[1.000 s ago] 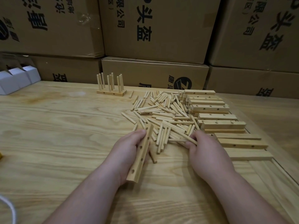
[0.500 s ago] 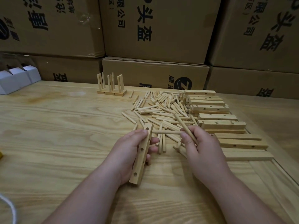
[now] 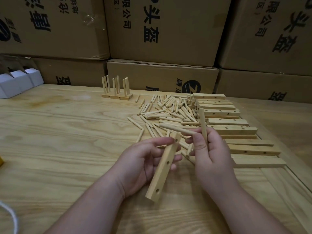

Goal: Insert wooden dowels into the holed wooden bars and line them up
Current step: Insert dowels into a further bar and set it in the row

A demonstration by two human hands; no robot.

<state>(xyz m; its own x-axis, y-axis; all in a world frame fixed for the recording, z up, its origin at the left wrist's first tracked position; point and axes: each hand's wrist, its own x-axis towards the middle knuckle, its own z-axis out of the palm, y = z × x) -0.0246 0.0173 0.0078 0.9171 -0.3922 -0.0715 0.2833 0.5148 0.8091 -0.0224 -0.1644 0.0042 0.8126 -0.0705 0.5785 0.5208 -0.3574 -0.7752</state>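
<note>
Left hand (image 3: pixel 145 164) grips a bar (image 3: pixel 164 168), lifted off the desk (image 3: pixel 59 132) and tilted, holes facing right toward the other hand. Right hand (image 3: pixel 211 154) pinches two dowels: one dowel (image 3: pixel 203 125) stands near upright between the fingers, second dowel (image 3: pixel 177 129) lies roughly level, near end in the fingertips, pointing left and away over the pile (image 3: pixel 168 114).

Change: a second ago the right hand was down in the pile, knuckles up; half a second ago it was coming up with dowels. Now it's clear of the pile, dowels raised. The bar has also come up off the desk and swung closer to the right hand.

Meaning: pick is done, insertion not yet started; no dowel in this bar's holes. Next likely the level dowel into the top hole.

Back left, a finished bar (image 3: pixel 116 97) stands with dowels up. Spare bars (image 3: pixel 231 130) lie stacked right of the pile.
</note>
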